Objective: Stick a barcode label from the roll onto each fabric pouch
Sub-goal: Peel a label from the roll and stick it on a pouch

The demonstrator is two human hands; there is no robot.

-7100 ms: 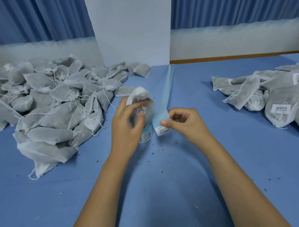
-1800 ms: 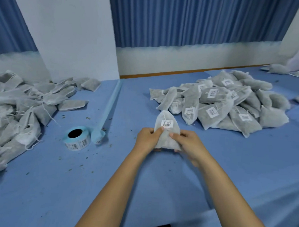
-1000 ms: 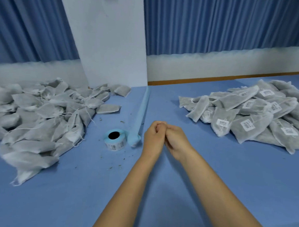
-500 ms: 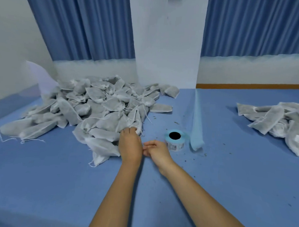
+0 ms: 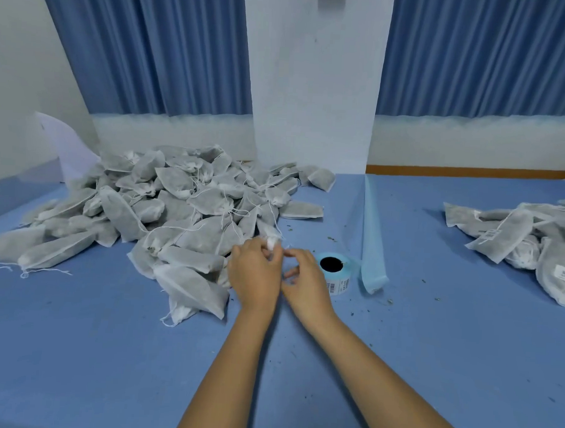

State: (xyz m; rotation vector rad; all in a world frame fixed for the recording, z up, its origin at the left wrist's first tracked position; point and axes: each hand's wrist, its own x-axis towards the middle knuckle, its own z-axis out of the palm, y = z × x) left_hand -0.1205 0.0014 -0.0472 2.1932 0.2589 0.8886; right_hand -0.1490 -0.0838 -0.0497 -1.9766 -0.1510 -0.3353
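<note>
Now the left hand (image 5: pixel 256 272) grips a pouch (image 5: pixel 271 242) by its gathered neck at the edge of the unlabelled pile (image 5: pixel 177 209); the right hand (image 5: pixel 305 281) curls its fingers beside it, grasp unclear; the label roll (image 5: pixel 335 274) stands just right on the worktop (image 5: pixel 431 333)

Near table (image 5: pixel 106 351) open.
Pouch heap (image 5: pixel 164 215) blocks the left, label roll (image 5: pixel 335 271) and backing strip (image 5: pixel 372 237) the middle, labelled pile (image 5: pixel 526 244) the right.

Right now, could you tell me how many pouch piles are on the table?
2: the unlabelled pile at the left; the labelled pile at the right edge. Others may lie out of view.
</note>
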